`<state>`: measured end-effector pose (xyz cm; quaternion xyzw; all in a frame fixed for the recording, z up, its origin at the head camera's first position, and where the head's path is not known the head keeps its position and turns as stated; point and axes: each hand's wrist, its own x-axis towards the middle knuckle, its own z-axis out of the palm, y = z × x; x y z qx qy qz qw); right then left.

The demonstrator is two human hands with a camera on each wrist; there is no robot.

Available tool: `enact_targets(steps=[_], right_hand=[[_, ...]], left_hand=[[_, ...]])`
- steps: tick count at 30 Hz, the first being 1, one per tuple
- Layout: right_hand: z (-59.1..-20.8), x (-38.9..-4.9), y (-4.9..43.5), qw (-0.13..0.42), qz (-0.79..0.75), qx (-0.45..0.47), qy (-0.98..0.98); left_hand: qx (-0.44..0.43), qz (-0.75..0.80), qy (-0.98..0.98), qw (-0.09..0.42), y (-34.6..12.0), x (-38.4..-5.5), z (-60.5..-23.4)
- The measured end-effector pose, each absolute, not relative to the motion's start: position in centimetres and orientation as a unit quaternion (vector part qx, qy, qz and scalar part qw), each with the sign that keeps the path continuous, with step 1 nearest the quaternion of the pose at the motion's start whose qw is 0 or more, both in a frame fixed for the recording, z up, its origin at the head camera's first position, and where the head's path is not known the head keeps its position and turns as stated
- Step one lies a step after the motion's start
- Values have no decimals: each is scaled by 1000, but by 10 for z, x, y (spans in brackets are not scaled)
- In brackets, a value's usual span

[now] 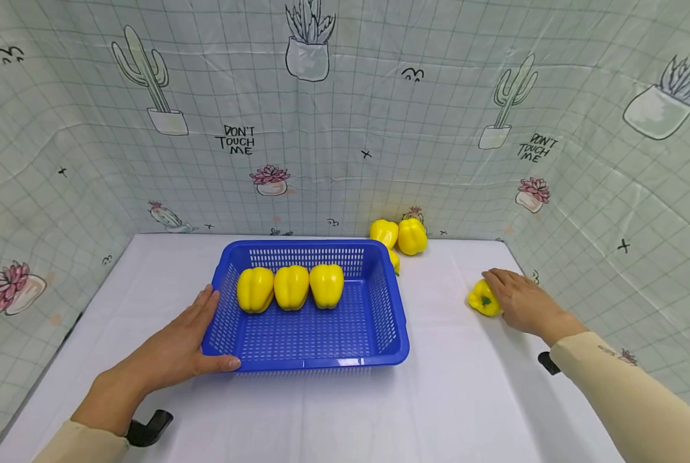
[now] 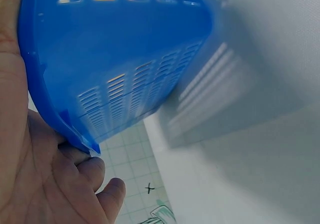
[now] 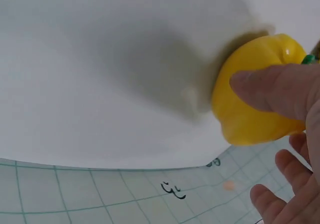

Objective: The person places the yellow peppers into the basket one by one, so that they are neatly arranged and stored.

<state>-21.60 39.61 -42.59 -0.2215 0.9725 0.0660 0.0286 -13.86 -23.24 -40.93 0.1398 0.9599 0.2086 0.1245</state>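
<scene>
A blue plastic basket (image 1: 303, 334) with slotted walls stands on the white table. Inside, three yellow bell peppers (image 1: 291, 287) sit in a row toward the back left. My left hand (image 1: 173, 344) holds the basket by its front left corner, thumb on the front rim and fingers along the left rim. To the right of the basket, my right hand (image 1: 521, 302) grips another yellow bell pepper (image 1: 481, 299) at the table. Its green stem faces the head camera. In the right wrist view the thumb (image 3: 272, 88) lies across that pepper, and some other fingers are partly hidden.
Behind the basket's right back corner are two yellow bell peppers (image 1: 412, 236) near the back wall, with a third (image 1: 394, 261) partly hidden by the rim. A grid-patterned sheet (image 1: 333, 128) with printed cacti encloses the back and sides of the table (image 1: 345, 411).
</scene>
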Motion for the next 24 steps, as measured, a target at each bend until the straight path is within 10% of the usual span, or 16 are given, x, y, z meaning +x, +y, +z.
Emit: enact_targets(steps=[24], right_hand=[[-451, -214, 365, -10, 3, -64, 998]], left_hand=[[132, 209, 960, 131, -231, -140, -410]])
